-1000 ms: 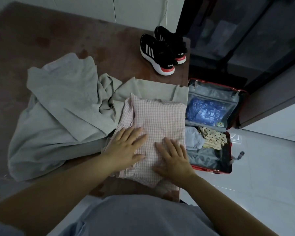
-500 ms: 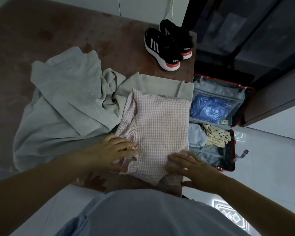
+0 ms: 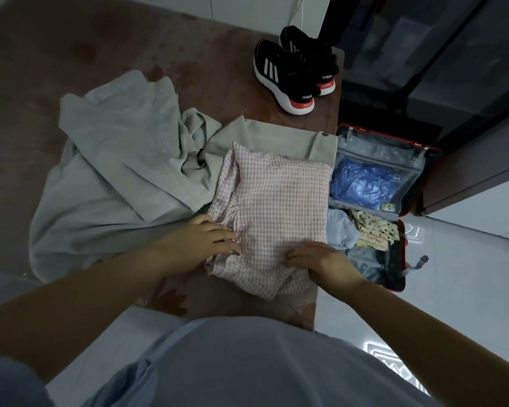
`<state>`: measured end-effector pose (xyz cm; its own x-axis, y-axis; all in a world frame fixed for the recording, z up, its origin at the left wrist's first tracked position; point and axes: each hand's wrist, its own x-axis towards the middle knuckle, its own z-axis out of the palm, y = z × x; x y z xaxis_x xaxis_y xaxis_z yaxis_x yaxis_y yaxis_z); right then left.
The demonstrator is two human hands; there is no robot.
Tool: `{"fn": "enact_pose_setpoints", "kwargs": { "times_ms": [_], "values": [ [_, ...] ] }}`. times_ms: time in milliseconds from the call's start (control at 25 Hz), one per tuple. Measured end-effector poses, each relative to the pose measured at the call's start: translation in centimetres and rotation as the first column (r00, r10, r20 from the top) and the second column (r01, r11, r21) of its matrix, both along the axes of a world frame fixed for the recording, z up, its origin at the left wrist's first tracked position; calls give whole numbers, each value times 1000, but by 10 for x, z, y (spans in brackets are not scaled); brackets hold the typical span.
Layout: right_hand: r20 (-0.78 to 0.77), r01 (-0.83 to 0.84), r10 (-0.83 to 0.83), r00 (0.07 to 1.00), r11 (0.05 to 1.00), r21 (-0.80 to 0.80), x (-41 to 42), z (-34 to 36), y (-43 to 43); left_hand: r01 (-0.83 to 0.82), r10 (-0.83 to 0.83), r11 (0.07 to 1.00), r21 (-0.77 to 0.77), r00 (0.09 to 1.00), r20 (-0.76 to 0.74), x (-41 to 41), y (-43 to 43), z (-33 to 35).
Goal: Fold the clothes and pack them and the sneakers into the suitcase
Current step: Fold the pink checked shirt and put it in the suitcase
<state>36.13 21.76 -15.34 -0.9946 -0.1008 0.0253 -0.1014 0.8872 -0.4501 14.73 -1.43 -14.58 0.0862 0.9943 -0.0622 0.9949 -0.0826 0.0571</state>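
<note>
A folded pink checked shirt (image 3: 276, 212) lies near the front edge of the brown table (image 3: 100, 54). My left hand (image 3: 206, 242) rests flat on the shirt's ruffled left edge, fingers straight. My right hand (image 3: 321, 262) has its fingers curled over the lower right part of the shirt, thumb hidden. A crumpled grey-green garment (image 3: 115, 171) lies to the left, and a beige garment (image 3: 276, 136) sits under the shirt's far end. Black sneakers (image 3: 291, 71) stand at the table's far right corner. The red suitcase (image 3: 423, 148) lies open on the floor beside the table.
Inside the suitcase are a blue plastic bag (image 3: 362, 183), a polka-dot cloth (image 3: 370, 230) and a light-blue garment (image 3: 340, 230). A dark glass cabinet (image 3: 438, 54) stands behind it. White tiled floor (image 3: 467, 274) spreads to the right.
Both hands slid off the top of the shirt: the left to its left edge, the right to its lower right part, where the fingers have curled.
</note>
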Motion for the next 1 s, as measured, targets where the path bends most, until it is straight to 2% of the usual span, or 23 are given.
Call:
{"fn": "enact_pose_setpoints", "kwargs": {
  "times_ms": [80, 120, 160, 200, 240, 280, 320, 360, 400, 440, 480, 560, 640, 680, 760, 800, 840, 880, 920, 960, 1000],
  "values": [
    [168, 207, -183, 969, 969, -134, 0, 10, 2, -15, 15, 1000, -2, 1000, 20, 1, 5, 4],
    [277, 314, -264, 924, 937, -156, -1, 18, 4, -84, 85, 996, -15, 994, 64, 4, 8, 6],
    [367, 398, -311, 877, 897, -192, -2, 27, 7, -222, 229, 973, -62, 963, 145, 6, 11, 14],
    [450, 461, -314, 836, 847, -264, -4, 37, 9, -378, 408, 911, -163, 883, 232, 6, 14, 23],
    [512, 515, -296, 806, 778, -361, -5, 48, 13, -467, 558, 824, -321, 765, 322, 4, 16, 36],
    [560, 566, -274, 782, 687, -455, -7, 62, 16, -422, 590, 802, -422, 667, 455, -2, 17, 46],
    [589, 608, -264, 763, 603, -517, -10, 72, 20, -336, 563, 824, -456, 576, 593, -9, 21, 59],
    [606, 642, -274, 747, 536, -548, -14, 80, 24, -262, 538, 840, -475, 510, 671, -17, 27, 75],
    [603, 670, -316, 733, 492, -556, -20, 82, 28, -222, 544, 834, -505, 480, 688, -26, 35, 86],
    [586, 698, -382, 714, 450, -557, -30, 82, 32, -259, 582, 810, -526, 463, 668, -36, 46, 93],
    [568, 736, -469, 676, 402, -544, -42, 76, 39, -344, 626, 780, -523, 457, 632, -44, 60, 96],
    [583, 802, -583, 566, 226, -553, -61, 67, 45, -549, 700, 708, -443, 470, 538, -57, 88, 93],
    [657, 798, -550, 516, 29, -603, -67, 59, 46, -645, 751, 655, -394, 493, 440, -61, 108, 82],
    [660, 782, -516, 547, 34, -622, -64, 56, 45, -661, 764, 642, -389, 512, 391, -61, 114, 74],
    [582, 732, -474, 661, 233, -640, -51, 50, 36, -659, 764, 645, -387, 556, 326, -60, 120, 64],
    [549, 727, -499, 671, 297, -619, -47, 47, 32, -654, 756, 654, -380, 579, 305, -60, 123, 62],
    [526, 764, -576, 625, 316, -562, -48, 42, 29, -657, 752, 658, -368, 596, 281, -59, 126, 62],
    [507, 827, -681, 528, 276, -490, -52, 33, 30, -674, 746, 666, -320, 614, 257, -57, 130, 64],
    [508, 879, -747, 429, 216, -426, -58, 27, 32, -701, 731, 682, -208, 645, 223, -52, 132, 66],
    [529, 910, -766, 365, 176, -375, -64, 20, 35, -703, 697, 710, -34, 695, 178, -44, 133, 67],
    [560, 929, -757, 338, 171, -330, -69, 17, 38, -648, 631, 745, 159, 762, 148, -32, 132, 67]
  ]
}}
